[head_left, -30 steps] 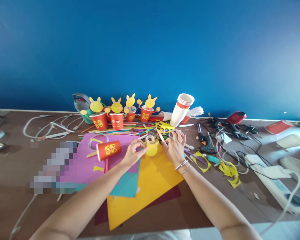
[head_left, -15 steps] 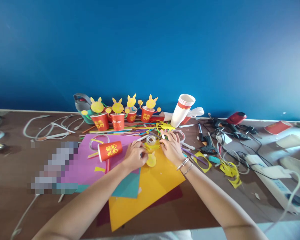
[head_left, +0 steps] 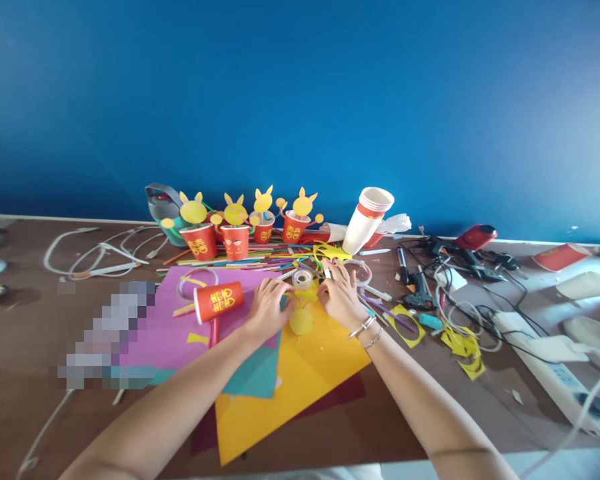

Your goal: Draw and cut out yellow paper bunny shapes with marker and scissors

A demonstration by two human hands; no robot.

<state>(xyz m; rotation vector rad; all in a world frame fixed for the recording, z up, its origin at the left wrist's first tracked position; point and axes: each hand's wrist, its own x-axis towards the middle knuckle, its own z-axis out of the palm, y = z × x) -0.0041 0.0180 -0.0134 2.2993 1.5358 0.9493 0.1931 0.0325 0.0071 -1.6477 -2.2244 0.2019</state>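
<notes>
Between my two hands is a small piece of yellow paper (head_left: 307,292), whose exact outline is blurred. My left hand (head_left: 269,308) has its fingers curled and pinches the left side of it. From the right, my right hand (head_left: 341,297) grips the other side with thumb and fingertips; a small white stick-like thing shows by its fingers, and I cannot make out whether it is held. Just below, a round yellow paper head (head_left: 301,321) lies on the orange-yellow sheet (head_left: 280,413). A roll of clear tape (head_left: 303,278) sits beyond the fingertips.
Several red cups with yellow paper figures, such as this cup (head_left: 235,242), stand along the wall. A red paper cup (head_left: 220,301) lies on the purple sheet (head_left: 153,333). Tall stacked cups (head_left: 367,221) lean behind. Rightward are a glue gun (head_left: 419,293), yellow scraps and a power strip (head_left: 545,373).
Both hands have shifted only slightly around the yellow piece. The left fingers have lifted a little away from the round head below. The camera view has moved slightly.
</notes>
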